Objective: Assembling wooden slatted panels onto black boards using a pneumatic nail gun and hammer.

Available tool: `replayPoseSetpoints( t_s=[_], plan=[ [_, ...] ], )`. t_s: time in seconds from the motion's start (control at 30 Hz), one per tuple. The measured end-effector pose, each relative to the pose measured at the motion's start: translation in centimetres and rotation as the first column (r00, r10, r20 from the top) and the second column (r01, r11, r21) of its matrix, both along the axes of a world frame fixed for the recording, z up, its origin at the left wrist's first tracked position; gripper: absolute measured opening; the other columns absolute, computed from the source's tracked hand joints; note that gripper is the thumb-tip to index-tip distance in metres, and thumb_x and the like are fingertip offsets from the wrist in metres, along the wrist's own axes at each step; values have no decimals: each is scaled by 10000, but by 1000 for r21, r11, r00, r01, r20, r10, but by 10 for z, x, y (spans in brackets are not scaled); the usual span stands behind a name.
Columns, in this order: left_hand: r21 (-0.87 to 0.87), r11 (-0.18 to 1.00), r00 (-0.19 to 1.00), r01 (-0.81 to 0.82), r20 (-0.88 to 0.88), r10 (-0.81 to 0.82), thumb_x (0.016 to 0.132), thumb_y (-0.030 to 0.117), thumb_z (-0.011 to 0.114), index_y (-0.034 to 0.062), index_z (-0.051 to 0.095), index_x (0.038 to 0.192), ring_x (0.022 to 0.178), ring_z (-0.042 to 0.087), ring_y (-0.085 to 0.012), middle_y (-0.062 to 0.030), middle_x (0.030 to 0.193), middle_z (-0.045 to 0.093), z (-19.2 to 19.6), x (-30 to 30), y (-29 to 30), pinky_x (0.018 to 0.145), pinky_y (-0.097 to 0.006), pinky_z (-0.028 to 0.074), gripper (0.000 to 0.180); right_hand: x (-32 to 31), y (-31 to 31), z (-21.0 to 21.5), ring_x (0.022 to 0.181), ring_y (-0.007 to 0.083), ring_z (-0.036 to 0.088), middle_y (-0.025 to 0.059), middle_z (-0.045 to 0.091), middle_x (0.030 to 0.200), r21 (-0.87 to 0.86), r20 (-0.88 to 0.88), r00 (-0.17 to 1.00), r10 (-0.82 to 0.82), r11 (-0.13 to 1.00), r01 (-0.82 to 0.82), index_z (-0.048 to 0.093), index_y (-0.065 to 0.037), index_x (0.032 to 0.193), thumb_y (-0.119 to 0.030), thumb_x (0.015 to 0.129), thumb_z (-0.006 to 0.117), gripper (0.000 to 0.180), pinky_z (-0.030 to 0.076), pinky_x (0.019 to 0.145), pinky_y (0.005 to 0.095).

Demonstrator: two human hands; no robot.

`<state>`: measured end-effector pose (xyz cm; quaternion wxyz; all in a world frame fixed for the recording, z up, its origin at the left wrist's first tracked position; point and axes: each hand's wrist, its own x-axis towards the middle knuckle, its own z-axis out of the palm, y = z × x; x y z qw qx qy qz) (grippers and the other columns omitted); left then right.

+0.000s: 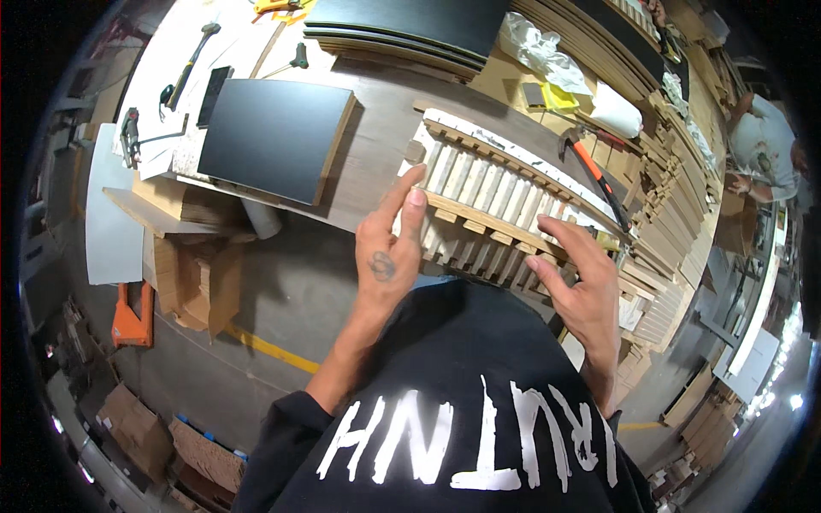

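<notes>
Black cloth of the person's own top fills the lower middle of the head view, both forearms rising from it. At about ten o'clock from that cloth the left hand (389, 256) lifts its spread fingers, two fingertips touching the near-left end of the slatted wooden frame (505, 218); it grips nothing. At two o'clock the right hand (581, 286) hovers with fingers apart and curled over the frame's near rail, clamped on nothing. The frame lies on the workbench (376, 111), running toward two o'clock, pale slats across two long rails. Judging by this, squaring the slats evenly calls for light, level pressure from both hands together. An orange-handled hammer (599, 175) rests at its far edge. At eleven o'clock lies a black panel (274, 137). No container's contents are readable.
</notes>
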<state>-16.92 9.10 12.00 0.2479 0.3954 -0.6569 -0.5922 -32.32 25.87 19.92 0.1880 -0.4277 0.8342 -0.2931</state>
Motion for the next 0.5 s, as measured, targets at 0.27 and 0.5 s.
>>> replayPoseSetpoints(
  t_s=[0.27, 0.5],
  plan=[
    [-584, 780, 974, 225, 133, -181, 877, 168, 681, 40, 594, 1266, 1201, 569, -320, -167, 1263, 610, 32, -16, 0, 1066, -461, 352, 419, -7, 18, -25, 917, 300, 671, 148, 699, 1016, -98, 81, 995, -60, 993, 68, 704, -25, 1055, -142, 806, 759, 280, 524, 802, 355],
    [-598, 502, 769, 625, 360, -528, 712, 154, 792, 82, 619, 1215, 1116, 598, -230, -48, 1174, 649, 31, -26, 18, 1098, -480, 304, 537, 0, 17, -31, 910, 299, 658, 116, 688, 992, -184, 13, 997, 78, 980, -74, 692, -24, 996, -131, 767, 770, 265, 521, 776, 371]
  ],
)
